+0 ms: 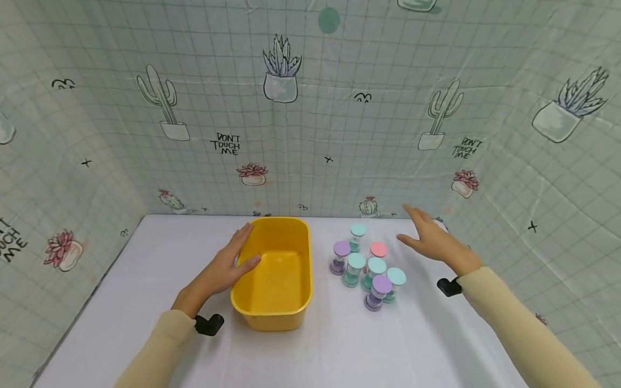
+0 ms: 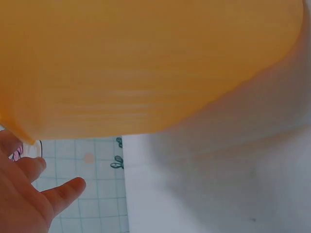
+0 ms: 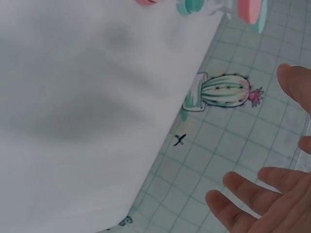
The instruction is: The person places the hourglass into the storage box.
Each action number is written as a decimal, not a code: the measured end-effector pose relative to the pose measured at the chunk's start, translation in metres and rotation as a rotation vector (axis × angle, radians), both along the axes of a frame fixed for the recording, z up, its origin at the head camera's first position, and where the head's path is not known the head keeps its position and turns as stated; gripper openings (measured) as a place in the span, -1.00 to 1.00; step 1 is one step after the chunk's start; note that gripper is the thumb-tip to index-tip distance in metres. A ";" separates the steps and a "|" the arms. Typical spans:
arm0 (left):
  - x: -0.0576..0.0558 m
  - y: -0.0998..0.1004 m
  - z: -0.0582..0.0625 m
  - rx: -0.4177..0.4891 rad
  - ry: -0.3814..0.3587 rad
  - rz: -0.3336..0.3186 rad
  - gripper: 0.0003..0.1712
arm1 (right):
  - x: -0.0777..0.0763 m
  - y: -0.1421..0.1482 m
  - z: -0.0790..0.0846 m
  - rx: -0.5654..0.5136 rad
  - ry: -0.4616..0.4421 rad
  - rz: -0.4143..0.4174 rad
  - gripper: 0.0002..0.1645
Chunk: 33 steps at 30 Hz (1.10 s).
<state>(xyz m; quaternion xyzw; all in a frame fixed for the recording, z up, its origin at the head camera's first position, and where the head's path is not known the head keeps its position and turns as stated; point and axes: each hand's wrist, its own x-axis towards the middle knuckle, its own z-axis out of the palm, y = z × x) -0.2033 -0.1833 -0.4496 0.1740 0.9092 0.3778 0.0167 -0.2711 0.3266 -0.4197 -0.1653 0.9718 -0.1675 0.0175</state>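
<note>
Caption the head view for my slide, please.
Left grip at the yellow bin, right grip open beside seven sand timers.

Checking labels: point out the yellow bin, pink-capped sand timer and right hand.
Yellow bin [image 1: 277, 280]: head view, on its inside floor.
Pink-capped sand timer [image 1: 378, 249]: head view, on its top cap.
Right hand [image 1: 433, 238]: head view, mid-hand.

white table [image 1: 121, 302], lower half of frame | grid-patterned cloth [image 1: 310, 134], upper half and both sides | printed spiky potted plant [image 1: 280, 86], top centre | printed armed cactus [image 1: 159, 97], upper left | green dot [image 1: 329, 20], near top edge | "DON'T TOUCH ME" lettering [image 1: 226, 144], left of centre
</note>
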 end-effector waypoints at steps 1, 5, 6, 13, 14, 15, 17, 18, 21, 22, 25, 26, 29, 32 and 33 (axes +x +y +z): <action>0.000 0.000 -0.001 0.000 -0.002 -0.002 -0.02 | -0.003 -0.005 0.002 -0.007 -0.005 0.007 0.08; -0.001 0.001 -0.005 -0.002 0.004 -0.016 -0.03 | -0.014 -0.021 0.002 -0.027 -0.024 0.025 0.09; -0.001 0.002 -0.005 0.002 0.005 -0.020 -0.04 | -0.017 -0.025 0.001 -0.031 -0.031 0.027 0.10; 0.000 0.003 -0.012 0.032 0.030 -0.059 -0.13 | -0.030 -0.044 -0.004 -0.091 -0.081 0.042 0.13; -0.001 0.003 -0.013 0.032 0.032 -0.061 -0.14 | -0.031 -0.046 -0.004 -0.100 -0.091 0.041 0.13; -0.001 0.003 -0.013 0.031 0.032 -0.063 -0.14 | -0.033 -0.048 -0.005 -0.107 -0.100 0.040 0.14; -0.001 0.002 -0.013 0.023 0.031 -0.065 -0.14 | -0.038 -0.052 -0.005 -0.123 -0.119 0.034 0.15; -0.001 0.002 -0.012 0.020 0.030 -0.066 -0.14 | -0.039 -0.053 -0.005 -0.132 -0.132 0.030 0.16; -0.001 0.002 -0.012 0.006 0.026 -0.069 -0.15 | -0.043 -0.055 -0.007 -0.147 -0.182 0.015 0.19; -0.001 0.002 -0.011 0.003 0.025 -0.070 -0.15 | -0.044 -0.055 -0.008 -0.152 -0.202 0.011 0.19; -0.001 0.002 -0.010 -0.006 0.021 -0.074 -0.15 | -0.047 -0.057 -0.010 -0.152 -0.253 0.002 0.21; -0.001 0.002 -0.010 -0.008 0.019 -0.073 -0.15 | -0.047 -0.059 -0.011 -0.159 -0.271 0.000 0.20; -0.001 0.002 -0.010 -0.005 0.010 -0.073 -0.14 | -0.048 -0.062 -0.014 -0.182 -0.314 0.001 0.20; -0.001 0.002 -0.010 0.003 0.008 -0.071 -0.14 | -0.050 -0.066 -0.018 -0.203 -0.349 0.013 0.19; -0.001 0.002 -0.010 0.007 0.007 -0.069 -0.14 | -0.050 -0.068 -0.019 -0.199 -0.354 0.022 0.19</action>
